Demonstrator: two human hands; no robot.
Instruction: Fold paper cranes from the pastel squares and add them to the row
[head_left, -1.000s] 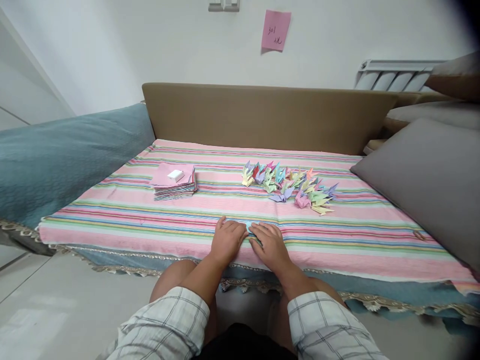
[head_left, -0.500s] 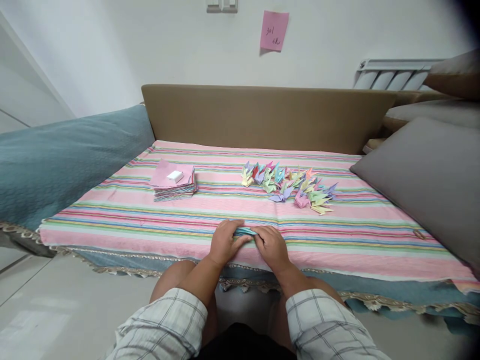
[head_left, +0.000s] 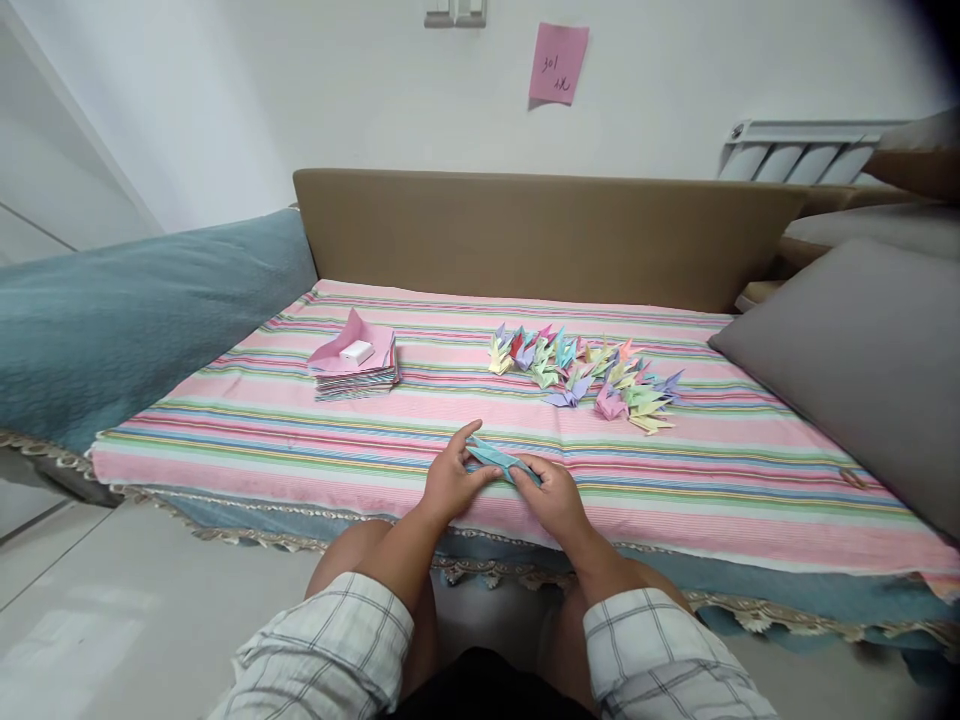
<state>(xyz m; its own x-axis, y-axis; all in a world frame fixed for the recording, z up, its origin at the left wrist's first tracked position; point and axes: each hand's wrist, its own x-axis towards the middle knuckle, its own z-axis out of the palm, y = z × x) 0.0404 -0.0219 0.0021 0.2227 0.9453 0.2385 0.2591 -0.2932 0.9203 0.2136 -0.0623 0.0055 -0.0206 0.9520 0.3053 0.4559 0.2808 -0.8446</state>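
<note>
A narrow folded piece of blue paper (head_left: 491,455) is held between my two hands, just above the front of the striped cloth. My left hand (head_left: 451,482) grips its left part, thumb below and index finger raised. On the other side, my right hand (head_left: 553,497) pinches the right end between thumb and fingers. Part of the paper is hidden behind the fingers. Beyond my hands lies a cluster of folded paper cranes (head_left: 577,372) in many colours. To the left stands a stack of coloured paper (head_left: 356,383) with a small white block (head_left: 356,352) on top.
The striped cloth (head_left: 247,440) covers a sofa seat with a brown backrest (head_left: 525,235). A blue-covered armrest (head_left: 172,310) bounds the left side, and a grey cushion (head_left: 847,340) lies at the right. A small brown object (head_left: 853,479) rests near the cushion.
The blue paper has come up from flat near the cloth and tilted, so more of it shows. My left index finger has lifted. The top sheet's back corner on the stack now curls up.
</note>
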